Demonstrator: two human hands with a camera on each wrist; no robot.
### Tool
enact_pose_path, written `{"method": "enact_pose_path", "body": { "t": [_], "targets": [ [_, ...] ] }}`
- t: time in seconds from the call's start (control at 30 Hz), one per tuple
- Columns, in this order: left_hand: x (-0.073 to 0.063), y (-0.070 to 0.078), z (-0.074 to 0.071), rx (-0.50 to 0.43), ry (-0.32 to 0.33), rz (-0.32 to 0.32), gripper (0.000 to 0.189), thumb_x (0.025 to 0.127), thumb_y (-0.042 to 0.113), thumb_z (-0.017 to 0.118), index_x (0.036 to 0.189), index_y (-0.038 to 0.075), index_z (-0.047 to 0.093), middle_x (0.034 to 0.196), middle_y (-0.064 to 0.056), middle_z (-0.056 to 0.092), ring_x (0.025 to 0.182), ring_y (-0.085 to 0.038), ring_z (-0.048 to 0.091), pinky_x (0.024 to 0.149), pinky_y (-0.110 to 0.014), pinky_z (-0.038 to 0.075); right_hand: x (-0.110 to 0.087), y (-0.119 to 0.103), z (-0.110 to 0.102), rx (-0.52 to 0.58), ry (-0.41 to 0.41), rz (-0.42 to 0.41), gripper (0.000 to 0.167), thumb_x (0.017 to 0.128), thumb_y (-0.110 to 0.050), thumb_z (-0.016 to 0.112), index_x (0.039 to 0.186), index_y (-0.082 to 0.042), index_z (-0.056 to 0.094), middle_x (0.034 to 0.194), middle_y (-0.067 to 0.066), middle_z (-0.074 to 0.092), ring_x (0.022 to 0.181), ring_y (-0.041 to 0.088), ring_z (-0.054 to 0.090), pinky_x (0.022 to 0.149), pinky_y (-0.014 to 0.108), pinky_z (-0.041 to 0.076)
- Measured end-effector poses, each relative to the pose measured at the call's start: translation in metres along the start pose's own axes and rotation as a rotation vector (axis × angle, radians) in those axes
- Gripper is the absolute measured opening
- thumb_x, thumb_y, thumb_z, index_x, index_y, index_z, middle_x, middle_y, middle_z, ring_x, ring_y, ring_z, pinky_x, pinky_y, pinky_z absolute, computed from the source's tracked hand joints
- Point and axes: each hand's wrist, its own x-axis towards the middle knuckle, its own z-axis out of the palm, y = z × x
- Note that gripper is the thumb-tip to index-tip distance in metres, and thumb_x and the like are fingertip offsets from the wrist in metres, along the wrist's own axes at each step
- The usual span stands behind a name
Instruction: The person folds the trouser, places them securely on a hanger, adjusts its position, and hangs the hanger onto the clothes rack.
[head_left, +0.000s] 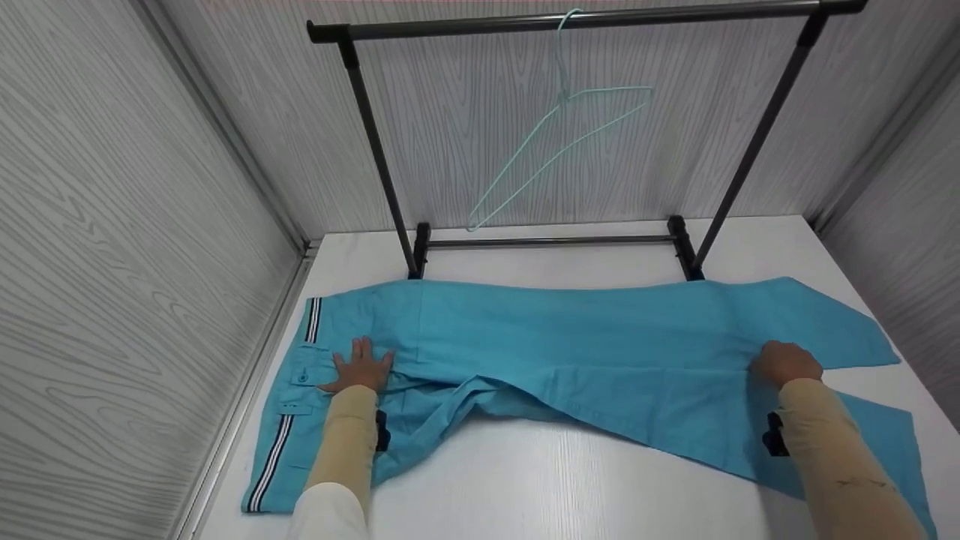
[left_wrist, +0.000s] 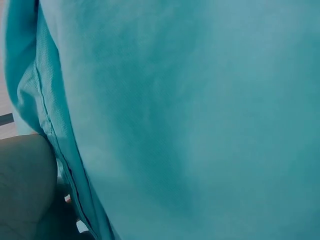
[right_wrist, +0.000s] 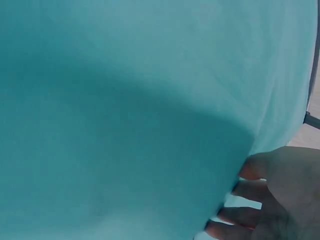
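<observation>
Light-blue trousers (head_left: 600, 322) lie spread sideways across the white table, waistband at the left and leg ends at the right. Near the waistband my left hand (head_left: 360, 369) rests flat on the cloth with fingers spread, beside a buttoned flap. My right hand (head_left: 787, 364) pinches the inner edge of a leg toward the right. In the right wrist view, the thumb and fingers of that hand (right_wrist: 280, 195) are curled at the cloth's edge. The nearer leg bunches into raised folds (head_left: 465, 397) at the crotch. Cloth fills most of the left wrist view.
Behind the trousers a black garment rack (head_left: 379, 150) stands on the table, its feet close to the cloth. A thin mint-green hanger (head_left: 525, 142) hangs from the top bar. Grey wood-patterned panels (head_left: 112, 225) enclose the left, back and right sides.
</observation>
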Motion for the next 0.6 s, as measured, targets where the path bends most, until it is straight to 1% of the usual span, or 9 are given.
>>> {"method": "enact_pose_path", "body": {
  "t": [0.07,0.13,0.2,0.27,0.3,0.37,0.43,0.5,0.6],
  "targets": [
    [-0.003,0.0,-0.002,-0.001,0.006,-0.001,0.07,0.098,0.046,0.035,0.149,0.005,0.01,0.154,-0.015,0.004,0.136,-0.046,-0.002,0.088,-0.079,0.005,0.004,0.001,-0.002,-0.01,0.026,-0.013,0.029,0.088,-0.009,0.041,0.06,-0.005,0.048,0.058,0.01,0.045,0.055,0.025,0.045,0.049,0.036,0.037],
    [-0.004,0.0,-0.003,0.004,0.017,-0.003,0.069,0.098,0.045,0.035,0.149,0.005,0.011,0.154,-0.016,0.005,0.136,-0.045,-0.002,0.088,-0.079,0.006,0.009,0.006,-0.001,-0.008,0.107,-0.025,0.032,0.088,-0.01,0.042,0.057,-0.007,0.046,0.055,0.009,0.044,0.052,0.024,0.045,0.046,0.036,0.036],
    [-0.002,0.0,0.0,0.002,0.035,-0.002,0.07,0.097,0.045,0.037,0.149,0.006,0.011,0.154,-0.016,0.006,0.136,-0.046,-0.002,0.087,-0.08,0.006,0.014,0.018,0.001,0.01,0.201,-0.03,0.034,0.089,-0.011,0.042,0.056,-0.005,0.047,0.054,0.01,0.045,0.05,0.025,0.045,0.043,0.036,0.035],
    [0.002,-0.001,0.007,0.011,0.055,0.007,0.07,0.097,0.046,0.037,0.149,0.006,0.012,0.154,-0.016,0.007,0.136,-0.046,-0.001,0.086,-0.08,0.006,0.014,0.033,-0.001,0.027,0.257,-0.033,0.031,0.09,-0.01,0.043,0.065,0.004,0.053,0.058,0.016,0.049,0.051,0.027,0.047,0.042,0.038,0.037],
    [0.004,-0.002,0.009,0.013,0.066,0.015,0.07,0.097,0.046,0.038,0.149,0.006,0.013,0.154,-0.016,0.008,0.136,-0.047,0.0,0.086,-0.081,0.006,0.013,0.042,-0.004,0.041,0.264,-0.028,0.029,0.09,-0.011,0.043,0.073,0.01,0.055,0.063,0.023,0.052,0.054,0.031,0.049,0.043,0.04,0.039],
    [0.005,-0.004,0.014,0.014,0.092,0.032,0.07,0.096,0.046,0.039,0.148,0.005,0.016,0.153,-0.017,0.011,0.135,-0.048,0.002,0.084,-0.081,0.007,0.013,0.059,-0.012,0.055,0.24,-0.01,0.031,0.09,-0.012,0.044,0.094,0.018,0.053,0.08,0.034,0.054,0.065,0.043,0.053,0.049,0.048,0.043],
    [0.004,-0.005,0.016,0.027,0.108,0.041,0.07,0.096,0.045,0.04,0.148,0.005,0.018,0.152,-0.017,0.014,0.134,-0.049,0.004,0.083,-0.082,0.008,0.011,0.077,-0.019,0.061,0.207,0.014,0.041,0.089,-0.012,0.046,0.111,0.022,0.044,0.098,0.043,0.048,0.08,0.053,0.051,0.058,0.056,0.044],
    [0.0,-0.004,0.015,0.038,0.115,0.047,0.069,0.096,0.045,0.042,0.148,0.004,0.02,0.152,-0.017,0.016,0.134,-0.05,0.006,0.083,-0.082,0.01,0.012,0.095,-0.02,0.057,0.185,0.061,0.049,0.087,-0.014,0.047,0.118,0.024,0.037,0.107,0.048,0.04,0.092,0.061,0.043,0.065,0.062,0.042],
    [-0.005,-0.002,0.015,0.054,0.117,0.048,0.069,0.095,0.044,0.044,0.147,0.005,0.022,0.151,-0.018,0.017,0.134,-0.049,0.007,0.082,-0.081,0.012,0.013,0.117,-0.017,0.054,0.133,0.162,0.058,0.086,-0.017,0.05,0.121,0.024,0.028,0.11,0.049,0.03,0.099,0.064,0.034,0.074,0.066,0.039]
  ]
}}
